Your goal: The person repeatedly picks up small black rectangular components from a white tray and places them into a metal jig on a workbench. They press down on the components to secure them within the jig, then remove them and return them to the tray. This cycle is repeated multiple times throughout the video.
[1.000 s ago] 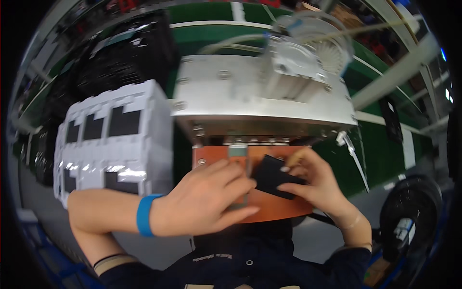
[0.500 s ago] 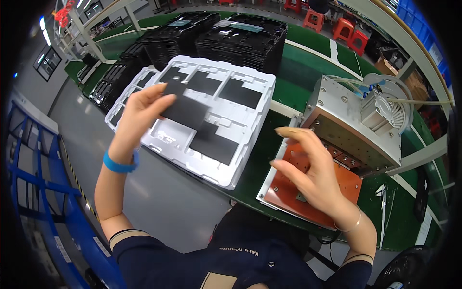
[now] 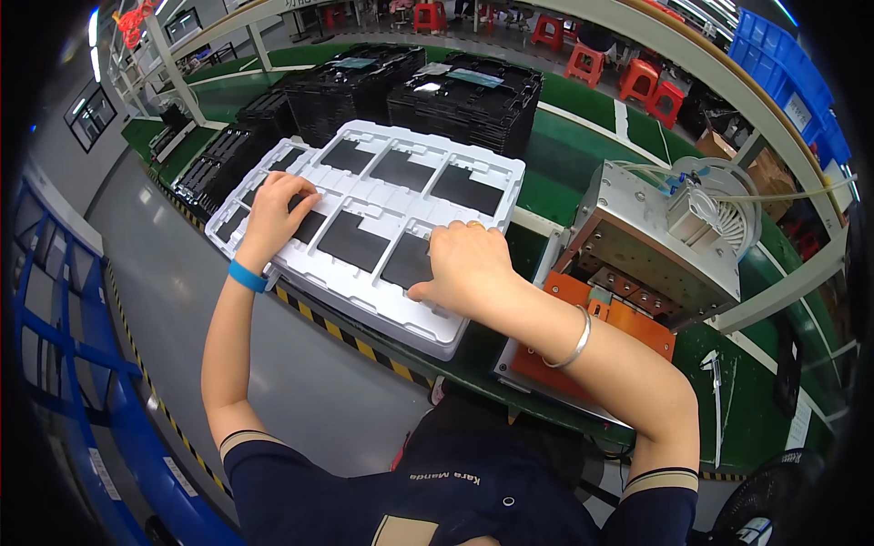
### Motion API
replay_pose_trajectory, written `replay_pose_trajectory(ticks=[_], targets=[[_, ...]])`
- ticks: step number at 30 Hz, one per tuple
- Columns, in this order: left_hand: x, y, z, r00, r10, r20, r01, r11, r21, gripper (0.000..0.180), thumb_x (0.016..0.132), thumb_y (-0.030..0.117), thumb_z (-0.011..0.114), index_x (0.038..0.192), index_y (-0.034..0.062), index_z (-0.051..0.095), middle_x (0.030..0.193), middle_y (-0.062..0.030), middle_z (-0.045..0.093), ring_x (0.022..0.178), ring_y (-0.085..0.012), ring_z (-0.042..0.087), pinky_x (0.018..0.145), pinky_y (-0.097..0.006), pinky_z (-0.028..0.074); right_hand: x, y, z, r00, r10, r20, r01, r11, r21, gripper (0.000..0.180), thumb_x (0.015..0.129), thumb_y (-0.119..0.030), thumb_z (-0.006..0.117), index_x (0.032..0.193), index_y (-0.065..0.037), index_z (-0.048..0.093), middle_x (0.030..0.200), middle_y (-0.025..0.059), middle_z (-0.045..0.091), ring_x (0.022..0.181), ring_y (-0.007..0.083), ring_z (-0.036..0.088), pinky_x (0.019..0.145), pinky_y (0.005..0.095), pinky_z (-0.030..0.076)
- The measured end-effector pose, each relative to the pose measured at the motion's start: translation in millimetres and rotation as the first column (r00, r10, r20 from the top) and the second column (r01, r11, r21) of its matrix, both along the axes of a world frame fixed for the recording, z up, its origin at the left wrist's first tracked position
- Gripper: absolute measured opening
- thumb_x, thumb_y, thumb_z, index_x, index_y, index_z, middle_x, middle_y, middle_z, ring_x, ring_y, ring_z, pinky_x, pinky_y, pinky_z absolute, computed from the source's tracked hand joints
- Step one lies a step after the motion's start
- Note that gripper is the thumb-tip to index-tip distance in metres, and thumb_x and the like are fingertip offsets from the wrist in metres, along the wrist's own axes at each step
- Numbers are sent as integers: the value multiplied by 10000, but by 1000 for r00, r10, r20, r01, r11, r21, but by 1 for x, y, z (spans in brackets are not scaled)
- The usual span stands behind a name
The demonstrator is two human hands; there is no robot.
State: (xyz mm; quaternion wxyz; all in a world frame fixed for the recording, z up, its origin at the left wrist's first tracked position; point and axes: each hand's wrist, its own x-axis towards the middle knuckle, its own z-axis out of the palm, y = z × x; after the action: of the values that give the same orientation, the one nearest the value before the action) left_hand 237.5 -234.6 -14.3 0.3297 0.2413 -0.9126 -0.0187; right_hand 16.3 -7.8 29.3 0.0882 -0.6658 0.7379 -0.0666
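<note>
Over the white tray point(image 3: 350, 280) beside the metal press point(image 3: 619, 196), the left hand point(image 3: 276, 214) reached to a dark flat piece in the near row point(image 3: 353, 241), while the right hand point(image 3: 469, 264) partly covered another. From where I stood, I couldn't tell whether either hand's fingers were clamped on anything. The 6 pieces I counted lay 3 to a row, so the pockets looked filled, though whether any piece needed further handling was unclear.

The green surface point(image 3: 560, 177) carries white trays point(image 3: 350, 281) below the left grip point(image 3: 278, 214) and right grip point(image 3: 468, 264), black stacks point(image 3: 469, 105) beyond both, and a press point(image 3: 628, 241) and caliper point(image 3: 715, 366) right of the right grip.
</note>
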Motion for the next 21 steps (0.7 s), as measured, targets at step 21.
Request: replay_pose_trajectory(ticks=[21], targets=[[-18, -13, 2, 982, -134, 130, 156, 971, -181, 315, 940, 234, 652, 710, 19, 665, 711, -87, 615, 878, -279, 572, 797, -405, 433, -130, 268, -39, 342, -266, 901, 678, 734, -40, 260, 804, 86, 762, 1043, 59, 663, 941, 78, 714, 855, 102, 669, 762, 220, 531]])
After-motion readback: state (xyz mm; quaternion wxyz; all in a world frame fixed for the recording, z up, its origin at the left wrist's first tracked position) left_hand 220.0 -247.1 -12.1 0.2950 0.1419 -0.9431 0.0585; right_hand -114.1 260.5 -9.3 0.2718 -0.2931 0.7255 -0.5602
